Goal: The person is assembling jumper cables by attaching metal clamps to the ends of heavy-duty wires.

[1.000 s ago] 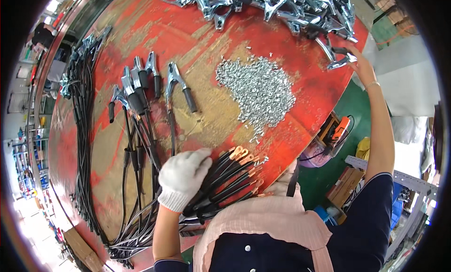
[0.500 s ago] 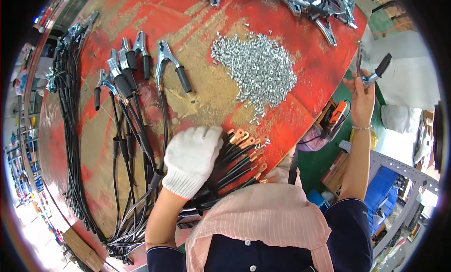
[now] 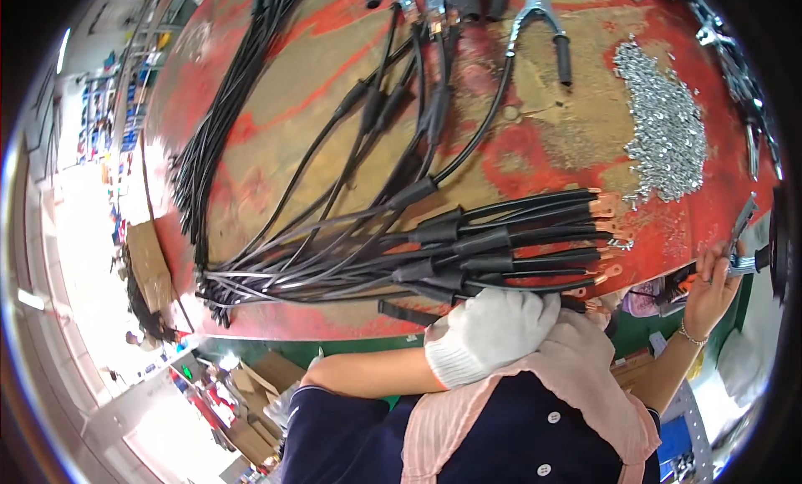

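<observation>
My left hand [image 3: 494,329], in a white knit glove, is at the table's near edge with its fingers curled. It lies against the nearest of several black cables [image 3: 543,241] tipped with copper lugs [image 3: 603,205]; what its fingers close on is hidden. Far to the right, my bare right hand [image 3: 710,290] grips a metal cable clamp [image 3: 740,225] with a black handle sleeve, close to the picture's rim. Black rubber sleeves [image 3: 483,242] sit along the cables. Another clamp [image 3: 535,20], fixed to a cable, rests at the far side.
Small metal screws or nuts [image 3: 664,124] form a heap on the right of the worn red table [image 3: 576,141]. Loose clamps [image 3: 735,66] are piled behind it. A long bundle of black cables [image 3: 230,108] lies at the left. Cardboard boxes [image 3: 255,392] stand below the near edge.
The view has swung left, so the table's things appear shifted. My left hand has moved from over the cables toward the table's near edge. My right hand still holds the clamp.
</observation>
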A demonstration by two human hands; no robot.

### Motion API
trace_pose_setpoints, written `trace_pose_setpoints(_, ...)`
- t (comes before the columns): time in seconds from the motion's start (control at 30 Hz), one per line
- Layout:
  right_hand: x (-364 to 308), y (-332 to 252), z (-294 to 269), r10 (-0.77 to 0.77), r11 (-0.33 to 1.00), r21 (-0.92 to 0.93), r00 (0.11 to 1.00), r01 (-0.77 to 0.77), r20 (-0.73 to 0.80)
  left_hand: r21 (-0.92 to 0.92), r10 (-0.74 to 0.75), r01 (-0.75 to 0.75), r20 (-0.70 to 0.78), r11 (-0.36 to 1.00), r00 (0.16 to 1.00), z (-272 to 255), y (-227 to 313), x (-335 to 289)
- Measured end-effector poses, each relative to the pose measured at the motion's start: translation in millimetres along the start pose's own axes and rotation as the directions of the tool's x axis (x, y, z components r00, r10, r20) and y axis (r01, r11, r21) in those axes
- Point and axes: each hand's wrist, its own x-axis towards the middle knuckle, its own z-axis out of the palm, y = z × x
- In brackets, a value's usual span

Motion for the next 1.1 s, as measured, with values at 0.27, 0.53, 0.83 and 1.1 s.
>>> trace_pose_setpoints(0.27, 8.7, 8.5, 20.4, 0.01, 0.999, 0.046, 0.993, -0.015, 0.117, -0.059, -0.121, 0.122, 0.024, 0.991, 0.992, -13.0, 6.5, -2.4)
trace_pose_setpoints(0.53, -1.1, 11.6, 29.3, 0.047, 0.999, 0.015, 0.995, -0.048, 0.084, -0.076, -0.254, 0.246, -0.141, 0.966, 0.957, -39.9, -57.7, 5.1)
trace_pose_setpoints(0.83, -3.3, -2.2, 69.6, 0.075, 0.997, -0.008, 0.993, -0.075, 0.087, -0.048, -0.156, 0.166, 0.165, 0.985, 0.974, -19.3, -82.4, 77.4)
trace_pose_setpoints(1.1, 0.1, -4.7, 88.3, 0.137, 0.955, 0.248, 0.984, -0.161, 0.109, 0.176, -0.1, 0.066, 0.194, 0.982, 0.976, -0.3, -71.2, 109.4)
